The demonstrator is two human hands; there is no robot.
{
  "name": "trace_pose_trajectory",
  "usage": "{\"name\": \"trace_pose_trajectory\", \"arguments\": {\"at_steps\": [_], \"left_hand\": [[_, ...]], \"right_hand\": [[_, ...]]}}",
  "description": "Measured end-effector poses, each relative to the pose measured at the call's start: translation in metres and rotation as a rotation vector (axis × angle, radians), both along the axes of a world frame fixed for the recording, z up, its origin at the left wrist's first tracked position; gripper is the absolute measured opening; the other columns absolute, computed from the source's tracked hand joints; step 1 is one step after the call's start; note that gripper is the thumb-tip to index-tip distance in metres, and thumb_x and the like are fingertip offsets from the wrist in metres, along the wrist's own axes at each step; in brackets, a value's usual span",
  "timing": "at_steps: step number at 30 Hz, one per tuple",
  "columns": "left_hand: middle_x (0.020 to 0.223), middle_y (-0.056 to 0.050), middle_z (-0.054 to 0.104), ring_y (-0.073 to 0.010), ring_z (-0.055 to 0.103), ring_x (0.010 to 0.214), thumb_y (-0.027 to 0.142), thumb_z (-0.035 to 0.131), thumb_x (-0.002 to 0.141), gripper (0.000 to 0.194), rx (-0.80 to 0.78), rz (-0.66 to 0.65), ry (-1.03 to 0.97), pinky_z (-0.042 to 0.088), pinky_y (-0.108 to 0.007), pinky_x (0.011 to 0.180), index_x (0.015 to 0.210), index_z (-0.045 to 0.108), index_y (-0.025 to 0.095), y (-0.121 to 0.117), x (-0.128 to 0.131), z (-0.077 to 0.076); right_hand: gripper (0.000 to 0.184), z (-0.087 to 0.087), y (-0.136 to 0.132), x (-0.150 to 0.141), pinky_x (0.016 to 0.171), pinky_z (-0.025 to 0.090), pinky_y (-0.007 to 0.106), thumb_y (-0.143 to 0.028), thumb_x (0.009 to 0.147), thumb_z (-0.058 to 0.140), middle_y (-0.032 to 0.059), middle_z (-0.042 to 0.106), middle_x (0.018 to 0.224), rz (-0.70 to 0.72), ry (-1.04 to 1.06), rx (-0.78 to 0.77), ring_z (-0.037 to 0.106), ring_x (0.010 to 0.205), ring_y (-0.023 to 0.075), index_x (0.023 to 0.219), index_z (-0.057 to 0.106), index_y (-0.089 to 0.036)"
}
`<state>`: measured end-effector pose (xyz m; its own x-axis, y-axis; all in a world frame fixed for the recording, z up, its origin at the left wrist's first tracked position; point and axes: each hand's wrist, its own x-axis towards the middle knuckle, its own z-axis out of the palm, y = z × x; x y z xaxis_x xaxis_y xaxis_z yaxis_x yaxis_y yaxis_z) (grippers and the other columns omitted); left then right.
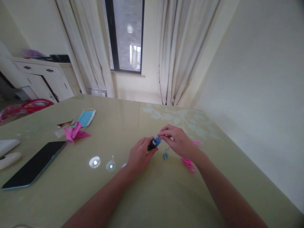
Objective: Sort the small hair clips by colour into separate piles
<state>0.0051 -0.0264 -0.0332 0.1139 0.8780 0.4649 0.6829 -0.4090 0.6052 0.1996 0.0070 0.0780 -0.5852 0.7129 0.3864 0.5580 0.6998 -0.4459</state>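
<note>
My left hand [141, 155] is wrapped around a small black-and-blue cylinder [155, 143] with a bit of yellow at its lower end. It looks like a little bottle, tilted with its blue end up and to the right. The fingers of my right hand [174, 137] are pinched together at that blue end; whatever is between the fingertips is too small to make out. Just below the hands, thin blue scraps [165, 154] lie on the table [152, 199]. Curled pink strips [188, 164] lie under my right forearm, and another pink piece [197, 142] shows beyond my right wrist.
On the left lie a folded pink paper figure [75, 133], a blue face mask [85, 118], a dark tablet [35, 164] and white objects [9, 160]. Clear round discs [94, 162] sit left of my left hand. A wall [261, 95] borders the table's right side.
</note>
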Motion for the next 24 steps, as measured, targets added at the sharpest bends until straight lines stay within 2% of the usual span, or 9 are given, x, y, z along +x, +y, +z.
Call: {"name": "trace_pose_trajectory", "arguments": {"at_steps": [3,10,14,20,24], "left_hand": [[0.119,-0.005,0.074,-0.0241,0.071,0.11,0.027,0.073,0.094,0.04,-0.009,-0.013,-0.005,0.057,-0.039,0.095,0.132,0.062,0.026,0.0007,-0.0004,-0.0008],[0.118,-0.006,0.074,-0.025,0.071,0.11,0.029,0.072,0.095,0.038,0.004,-0.036,0.023,0.058,-0.04,0.094,0.132,0.062,0.026,-0.0017,-0.0002,0.0013],[0.118,-0.005,0.074,-0.0242,0.071,0.109,0.028,0.072,0.094,0.039,0.016,-0.027,0.032,0.058,-0.039,0.093,0.132,0.062,0.027,-0.0028,0.0001,0.0017],[0.12,-0.005,0.074,-0.024,0.071,0.111,0.029,0.073,0.094,0.039,0.015,-0.035,0.011,0.057,-0.039,0.096,0.132,0.062,0.027,-0.0018,-0.0004,-0.0001],[0.119,-0.005,0.074,-0.0238,0.071,0.11,0.029,0.074,0.094,0.039,0.002,-0.012,-0.014,0.058,-0.039,0.096,0.131,0.063,0.027,-0.0006,-0.0009,-0.0001]], "right_hand": [[0.022,0.0015,0.0008,0.0025,0.088,0.052,0.032,-0.008,0.097,0.063,0.0063,0.075,0.1,0.022,0.001,-0.013,0.07,0.093,0.0189,0.098,0.081,-0.02],[0.01,0.0018,0.0002,0.0003,0.077,0.053,0.029,-0.011,0.091,0.073,0.004,0.075,0.086,-0.086,0.005,-0.01,0.069,0.081,0.0176,0.088,0.078,-0.019],[0.011,0.0025,-0.0029,-0.0009,0.078,0.057,0.028,-0.011,0.092,0.071,0.0046,0.07,0.092,-0.072,0.014,-0.033,0.069,0.08,0.0157,0.086,0.077,-0.018],[0.011,0.0029,-0.0034,-0.0016,0.074,0.06,0.025,-0.015,0.092,0.069,0.0045,0.069,0.099,-0.026,0.132,-0.059,0.071,0.078,0.0126,0.097,0.077,-0.019],[0.011,0.0034,0.0029,0.0062,0.067,0.057,0.023,-0.017,0.093,0.065,0.0049,0.072,0.095,-0.133,0.205,-0.01,0.07,0.079,0.0145,0.096,0.075,-0.019]]}}
